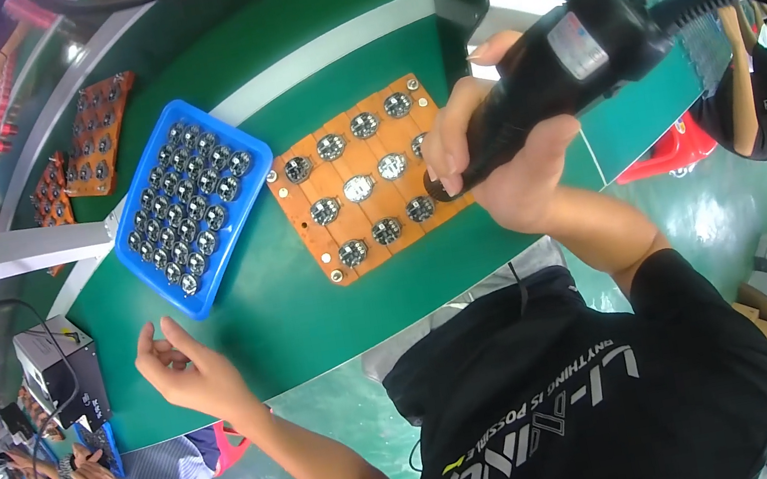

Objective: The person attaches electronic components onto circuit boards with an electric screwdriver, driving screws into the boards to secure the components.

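The right hand (503,164), right of centre in the frame, is clamped around the black body of an electric screwdriver (559,73), whose tip bears on the right edge of the orange fixture board (301,202) at centre frame. The board lies flat on the green bench (293,305) and carries rows of small round metal parts (361,187); every visible seat appears filled, so loading is judged complete. Fastening is judged to be under way at the right-hand column; which parts are already fastened cannot be told at this scale. The left hand (187,369), at lower left, holds nothing: its fingers are loosely curled and apart above the bench's near edge. Left of the board, a blue tray (242,212) holds many more of the round parts, indicating further batches remain. Two more orange boards (102,134) lie at upper left.
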Demonstrator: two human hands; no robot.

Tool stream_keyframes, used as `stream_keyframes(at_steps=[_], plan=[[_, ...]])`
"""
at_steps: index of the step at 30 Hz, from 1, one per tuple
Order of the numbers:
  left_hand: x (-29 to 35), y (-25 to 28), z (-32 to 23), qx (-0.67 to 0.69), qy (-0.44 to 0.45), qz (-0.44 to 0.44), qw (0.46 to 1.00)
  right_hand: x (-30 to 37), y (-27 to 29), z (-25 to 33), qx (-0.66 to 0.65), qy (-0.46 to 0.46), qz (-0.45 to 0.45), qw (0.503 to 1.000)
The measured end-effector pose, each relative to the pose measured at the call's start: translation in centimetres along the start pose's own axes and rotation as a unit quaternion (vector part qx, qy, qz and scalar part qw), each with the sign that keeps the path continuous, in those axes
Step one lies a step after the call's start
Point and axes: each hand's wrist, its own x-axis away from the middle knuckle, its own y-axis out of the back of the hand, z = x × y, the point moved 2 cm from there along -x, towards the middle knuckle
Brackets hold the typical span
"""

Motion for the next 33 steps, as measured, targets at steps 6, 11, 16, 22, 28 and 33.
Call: stream_keyframes(at_steps=[6, 11, 16, 22, 28, 33], plan=[[6.9, -2.4, -8.7, 0.182, -0.195, 0.234, 0.935, 0.5, -0.9, -1.7, 0.020, 0.003, -0.004, 1.000], [10.0, -5.0, -10.7, 0.220, -0.195, 0.250, 0.922, 0.9, -1.6, -2.0, 0.003, 0.012, -0.019, 1.000], [10.5, -6.6, -11.3, 0.197, -0.156, 0.242, 0.937, 0.7, -2.0, -2.7, 0.023, 0.017, -0.008, 1.000], [10.8, -7.0, -11.2, 0.219, -0.119, 0.238, 0.939, -0.5, -2.4, -3.1, 0.025, -0.002, 0.000, 1.000], [11.7, -7.0, -12.9, 0.100, -0.245, 0.238, 0.934, -1.1, -2.9, -3.6, 0.013, -0.008, -0.024, 1.000], [11.8, -7.2, -12.9, 0.084, -0.245, 0.247, 0.934, -1.0, -3.0, -3.7, -0.024, -0.010, -0.030, 0.999]])
